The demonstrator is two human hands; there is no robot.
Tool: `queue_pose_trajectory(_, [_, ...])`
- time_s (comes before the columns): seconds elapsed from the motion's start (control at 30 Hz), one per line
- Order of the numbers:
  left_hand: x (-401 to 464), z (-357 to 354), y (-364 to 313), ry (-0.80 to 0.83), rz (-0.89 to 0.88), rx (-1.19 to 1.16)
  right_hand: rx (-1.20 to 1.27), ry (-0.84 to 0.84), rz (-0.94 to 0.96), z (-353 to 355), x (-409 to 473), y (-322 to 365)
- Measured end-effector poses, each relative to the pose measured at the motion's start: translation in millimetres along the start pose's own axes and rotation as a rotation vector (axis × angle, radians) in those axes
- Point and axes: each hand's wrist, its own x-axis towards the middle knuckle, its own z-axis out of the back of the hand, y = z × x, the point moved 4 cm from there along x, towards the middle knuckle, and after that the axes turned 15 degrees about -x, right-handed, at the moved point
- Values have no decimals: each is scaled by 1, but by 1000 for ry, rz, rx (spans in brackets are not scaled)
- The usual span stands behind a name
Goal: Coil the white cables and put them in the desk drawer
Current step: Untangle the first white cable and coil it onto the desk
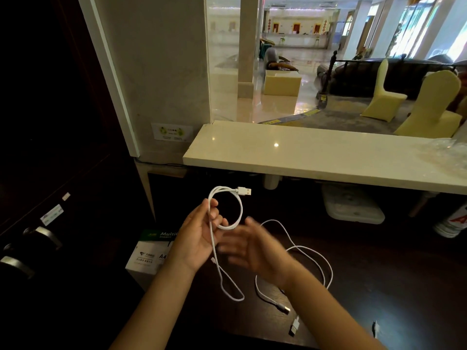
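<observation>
My left hand (pixel 199 236) holds a white cable (pixel 240 208) above the dark desk, its fingers curled round a small loop. The loop's USB plug (pixel 244 191) sticks out to the upper right, and the cable's tail hangs down to a bend (pixel 233 295) near the desk. My right hand (pixel 249 246) is blurred beside the loop, fingers spread, and its grip is unclear. A second white cable (pixel 313 251) lies loose on the desk to the right, its plugs (pixel 294 325) near the front edge.
A pale stone counter (pixel 316 157) runs above the dark desk (pixel 379 286). A box of A4 paper (pixel 149 253) stands at the left. Dark cabinet doors with metal handles (pixel 43 236) fill the left side. White containers (pixel 353 208) sit under the counter.
</observation>
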Motion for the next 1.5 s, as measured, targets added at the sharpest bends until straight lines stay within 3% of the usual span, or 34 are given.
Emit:
queue_pose_trajectory(0.13, [4, 0, -8, 3, -4, 32, -328, 188, 23, -26, -11, -16])
queue_pose_trajectory(0.3, [1, 9, -24, 40, 29, 157, -467, 151, 43, 14, -18, -5])
queue_pose_trajectory(0.43, [-3, 14, -37, 143, 110, 117, -714, 136, 20, 65, -21, 5])
queue_pose_trajectory(0.57, [-11, 15, -40, 191, 100, 148, -887, -88, 15, 95, -15, 27])
queue_pose_trajectory(0.73, [-21, 17, -31, 76, 16, 585, -1107, -485, -6, 106, -1, 55])
queue_pose_trajectory(0.83, [-25, 17, -24, -1, -25, 753, -1007, -606, 16, 90, -2, 66])
queue_pose_trajectory(0.97, [-26, 22, -16, -103, -105, 739, -482, -473, 89, 53, -10, 73])
queue_pose_trajectory(1.03, [-26, 23, -12, -150, -152, 764, -434, -398, 147, 31, -17, 77])
queue_pose_trajectory(1.17, [-25, 17, -7, -181, -230, 792, -576, -283, 244, -8, -25, 71])
queue_pose_trajectory(1.37, [-22, 14, 4, -187, -200, 689, -1145, -425, 474, -26, -18, 38])
queue_pose_trajectory(1.5, [-20, 14, 10, -146, -72, 469, -1315, -467, 611, -33, -22, 28])
